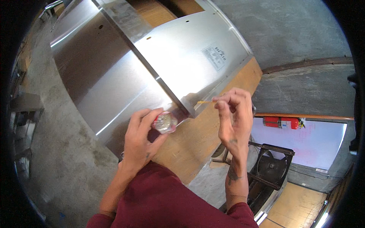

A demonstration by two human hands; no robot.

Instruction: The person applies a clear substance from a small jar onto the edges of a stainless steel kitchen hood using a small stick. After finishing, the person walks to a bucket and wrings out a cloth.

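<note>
My left hand [138, 133] is wrapped round a small round container [165, 122] with a shiny silvery, clear-looking end and some red on its side. It is held over the near edge of a large sheet-metal housing [125, 87]. My right hand [236, 121] is raised to the right, pinching a thin yellowish stick [205, 102] between thumb and fingers. The stick points left, its pale tip in front of the housing's near right corner. Whether the tip touches the metal, I cannot tell. A raised metal seam [156, 76] runs across the housing toward that corner.
The housing lies on a wooden tabletop [182, 155] with a printed label [215, 57] on its metal. To the right are a dark framed fan [272, 165], a red fire extinguisher [281, 122] and a whiteboard [319, 140]. Concrete floor [64, 125] stretches along the left.
</note>
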